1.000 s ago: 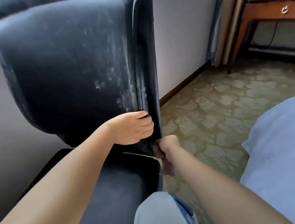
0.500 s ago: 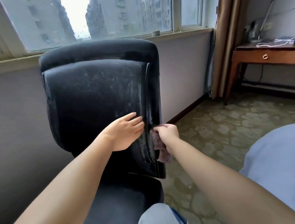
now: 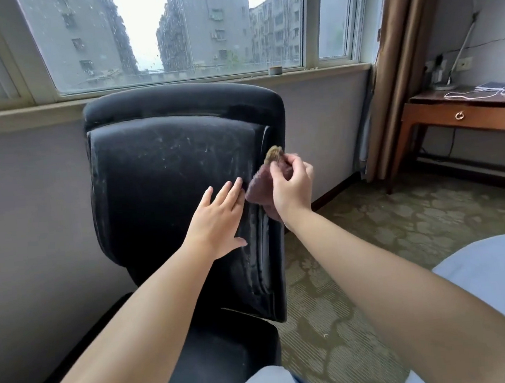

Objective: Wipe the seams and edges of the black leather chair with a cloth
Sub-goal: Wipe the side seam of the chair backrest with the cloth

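Dusty black chair, bunched purple cloth beside seam

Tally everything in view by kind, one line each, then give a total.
Chair: 1
Cloth: 1
Hands: 2, left hand flat on the chair back, right hand pinching the cloth
Wooden desk: 1
Curtain: 1
Small pot on the windowsill: 1
Total: 7

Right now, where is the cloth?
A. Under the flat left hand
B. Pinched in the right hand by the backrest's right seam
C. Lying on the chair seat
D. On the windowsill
B: the right hand pinches the purple cloth beside the chair backrest's right seam, while the left hand lies flat on the leather, holding nothing.
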